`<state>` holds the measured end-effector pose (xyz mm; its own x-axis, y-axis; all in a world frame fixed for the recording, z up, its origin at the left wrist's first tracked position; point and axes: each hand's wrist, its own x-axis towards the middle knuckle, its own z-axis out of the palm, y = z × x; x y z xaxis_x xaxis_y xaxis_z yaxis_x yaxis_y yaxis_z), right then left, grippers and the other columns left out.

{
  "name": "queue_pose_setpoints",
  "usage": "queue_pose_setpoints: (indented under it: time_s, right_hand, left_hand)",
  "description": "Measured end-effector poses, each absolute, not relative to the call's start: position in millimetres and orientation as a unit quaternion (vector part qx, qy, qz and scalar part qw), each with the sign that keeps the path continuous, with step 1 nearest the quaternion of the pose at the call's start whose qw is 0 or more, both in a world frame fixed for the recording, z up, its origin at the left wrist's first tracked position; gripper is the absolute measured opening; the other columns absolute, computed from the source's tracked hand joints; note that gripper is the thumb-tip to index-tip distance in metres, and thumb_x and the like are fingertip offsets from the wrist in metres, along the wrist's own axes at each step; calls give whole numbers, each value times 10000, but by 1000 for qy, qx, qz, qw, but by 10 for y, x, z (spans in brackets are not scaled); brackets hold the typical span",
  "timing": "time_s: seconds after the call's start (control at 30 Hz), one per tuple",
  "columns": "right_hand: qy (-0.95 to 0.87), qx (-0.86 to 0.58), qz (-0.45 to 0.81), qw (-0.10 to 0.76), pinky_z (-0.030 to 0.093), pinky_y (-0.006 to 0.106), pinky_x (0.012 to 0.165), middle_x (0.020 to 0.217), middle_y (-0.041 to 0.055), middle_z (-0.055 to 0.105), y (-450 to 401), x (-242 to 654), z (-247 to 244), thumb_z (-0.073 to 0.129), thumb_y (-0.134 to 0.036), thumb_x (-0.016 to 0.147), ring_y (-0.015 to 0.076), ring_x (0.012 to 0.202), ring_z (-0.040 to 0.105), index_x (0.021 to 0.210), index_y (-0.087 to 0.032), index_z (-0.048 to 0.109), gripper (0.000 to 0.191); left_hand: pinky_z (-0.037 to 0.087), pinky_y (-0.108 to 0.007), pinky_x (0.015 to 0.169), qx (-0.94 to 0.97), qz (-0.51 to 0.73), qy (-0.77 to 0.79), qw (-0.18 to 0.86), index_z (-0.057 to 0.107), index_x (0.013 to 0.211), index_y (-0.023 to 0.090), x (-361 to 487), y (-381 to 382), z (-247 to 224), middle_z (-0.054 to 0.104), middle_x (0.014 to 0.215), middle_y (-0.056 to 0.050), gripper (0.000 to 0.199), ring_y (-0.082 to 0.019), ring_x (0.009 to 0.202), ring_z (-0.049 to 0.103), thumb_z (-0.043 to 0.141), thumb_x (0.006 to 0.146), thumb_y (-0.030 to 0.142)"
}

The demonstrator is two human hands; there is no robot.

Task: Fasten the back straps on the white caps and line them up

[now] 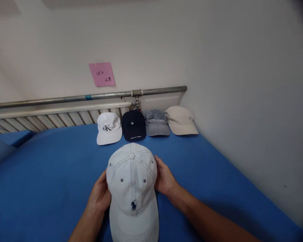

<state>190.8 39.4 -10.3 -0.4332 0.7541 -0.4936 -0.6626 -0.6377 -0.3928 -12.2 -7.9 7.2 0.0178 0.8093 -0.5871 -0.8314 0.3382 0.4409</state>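
Note:
A white baseball cap [132,188] with dark stitching and a small navy horse-rider emblem is held between both hands, its brim towards me. My left hand [100,193] grips its left side, and my right hand [165,174] grips its right side; the fingertips of both are partly hidden by the cap. Beyond it, a row of caps stands along the back of the blue surface [53,174]: a white cap [109,128] with black letters, a black cap [133,125], a grey cap [157,122] and a beige cap [182,120].
A metal pipe [161,90] and a white radiator [86,116] run along the back wall behind the caps. Above the pipe sticks a pink note [102,74] with handwriting. A bare wall [247,101] borders the blue surface on the right.

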Motion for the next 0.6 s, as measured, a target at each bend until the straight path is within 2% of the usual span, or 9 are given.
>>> queue_pose_setpoints:
  time_s: [0.23,0.37,0.5,0.6]
  right_hand:
    - [-38,-346,838,420,480,359,878,832,52,742,394,1890,-87,486,-357,902,218,919,672,922,-171,689,276]
    - [-30,-349,839,417,483,348,873,786,47,739,396,1883,-56,491,-353,901,211,903,677,869,-169,684,268]
    - [-31,-357,828,431,479,339,885,737,35,728,404,1894,-38,488,-344,906,209,901,679,819,-179,674,264]
    - [-38,-357,820,445,477,340,891,742,31,729,419,1908,-51,484,-328,905,210,913,675,824,-184,677,255]
  left_hand:
    - [501,-406,960,14,570,378,730,699,945,105,-113,-85,56,759,877,-89,164,-290,1024,668,596,818,118]
    - [492,-401,971,5,557,376,741,698,952,97,-121,-80,25,754,918,-100,163,-288,1046,658,592,835,136]
    - [493,-385,962,10,558,378,739,688,953,98,-134,-58,-24,758,882,-89,150,-270,1011,674,591,842,130]
    - [502,-363,942,22,554,389,736,676,950,93,-158,-44,-41,755,784,-74,142,-237,896,708,571,858,118]
